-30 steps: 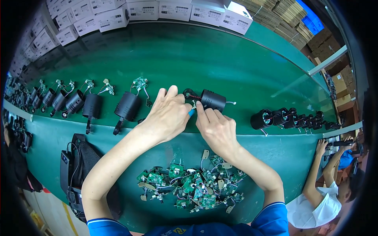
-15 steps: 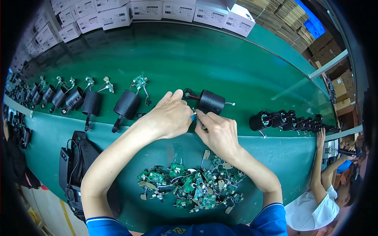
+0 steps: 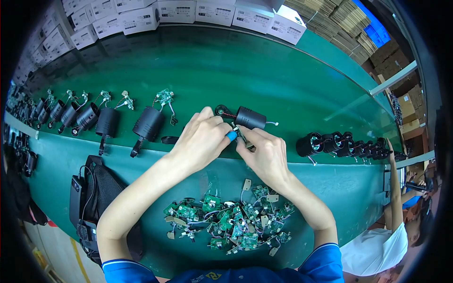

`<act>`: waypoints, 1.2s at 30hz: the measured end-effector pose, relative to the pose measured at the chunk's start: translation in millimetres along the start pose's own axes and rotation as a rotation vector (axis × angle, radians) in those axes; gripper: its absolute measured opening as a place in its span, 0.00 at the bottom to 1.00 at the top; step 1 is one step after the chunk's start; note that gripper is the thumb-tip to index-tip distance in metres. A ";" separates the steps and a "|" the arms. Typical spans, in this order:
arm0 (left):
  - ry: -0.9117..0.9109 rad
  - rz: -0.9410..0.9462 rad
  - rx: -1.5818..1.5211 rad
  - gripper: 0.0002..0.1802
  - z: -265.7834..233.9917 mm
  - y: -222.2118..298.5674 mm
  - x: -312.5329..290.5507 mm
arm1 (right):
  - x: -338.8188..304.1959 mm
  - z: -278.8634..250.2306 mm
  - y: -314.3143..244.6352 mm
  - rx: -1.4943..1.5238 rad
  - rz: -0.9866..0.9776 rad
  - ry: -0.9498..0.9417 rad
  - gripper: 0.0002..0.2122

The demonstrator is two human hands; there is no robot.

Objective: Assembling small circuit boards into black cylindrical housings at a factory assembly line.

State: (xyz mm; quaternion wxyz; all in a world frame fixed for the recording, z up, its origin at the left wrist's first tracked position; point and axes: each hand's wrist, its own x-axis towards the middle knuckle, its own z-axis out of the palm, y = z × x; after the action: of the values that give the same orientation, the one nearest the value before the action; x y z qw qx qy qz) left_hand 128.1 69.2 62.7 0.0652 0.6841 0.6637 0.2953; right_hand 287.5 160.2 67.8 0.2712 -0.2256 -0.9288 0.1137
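Observation:
Both hands meet over the belt's near edge, around a small green circuit board (image 3: 241, 134). My right hand (image 3: 265, 152) pinches the board between thumb and fingers. My left hand (image 3: 202, 140), a blue cover on one fingertip, is closed against the board's left side; its grip is partly hidden. Just beyond the fingers lies a black cylindrical housing (image 3: 250, 117), with a round black end piece (image 3: 222, 111) wired to its left and a white connector at its right. A pile of loose circuit boards with wires (image 3: 231, 221) lies nearer to me, between my forearms.
Black housings with boards wired out (image 3: 148, 123) line the green belt (image 3: 198, 61) at left; another row (image 3: 310, 145) stands at right. A black mesh bag (image 3: 101, 181) with a device lies by my left arm. White boxes (image 3: 177, 12) line the back. A co-worker's arm (image 3: 394, 188) reaches in at right.
The housings on the belt have shifted slightly left. My fingers have changed position, so more of the board shows between them. The co-worker's arm has moved farther along the belt.

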 end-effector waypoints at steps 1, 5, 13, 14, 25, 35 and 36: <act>0.101 -0.006 -0.033 0.04 4.5 0.1 -1.1 | 0.2 -0.9 0.4 0.024 0.028 0.010 0.10; 0.195 -0.004 -0.036 0.03 15.9 -3.3 -4.2 | -0.5 -0.2 0.8 -0.008 0.019 0.010 0.10; 0.270 0.129 0.232 0.03 20.0 -9.5 -8.5 | -1.1 4.1 -2.6 -0.031 -0.049 -0.055 0.11; 0.276 0.112 0.251 0.03 17.8 -10.9 -8.9 | 1.6 4.2 -4.7 -0.045 -0.057 -0.086 0.11; 0.232 -0.545 0.504 0.18 -51.8 -54.1 26.4 | -58.6 -122.6 40.0 0.160 0.297 -0.448 0.12; -0.517 0.043 0.533 0.30 28.6 51.0 122.2 | -159.4 -163.3 64.2 0.209 0.367 -0.558 0.11; -0.683 -0.091 0.491 0.29 30.3 53.5 125.7 | -160.1 -161.1 62.9 0.144 0.299 -0.503 0.11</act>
State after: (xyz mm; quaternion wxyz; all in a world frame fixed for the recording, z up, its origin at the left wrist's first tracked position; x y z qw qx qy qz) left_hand 182.5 191.5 103.6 0.1295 0.7079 0.6842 -0.1185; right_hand 519.6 152.3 107.6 0.0281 -0.3046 -0.9129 0.2704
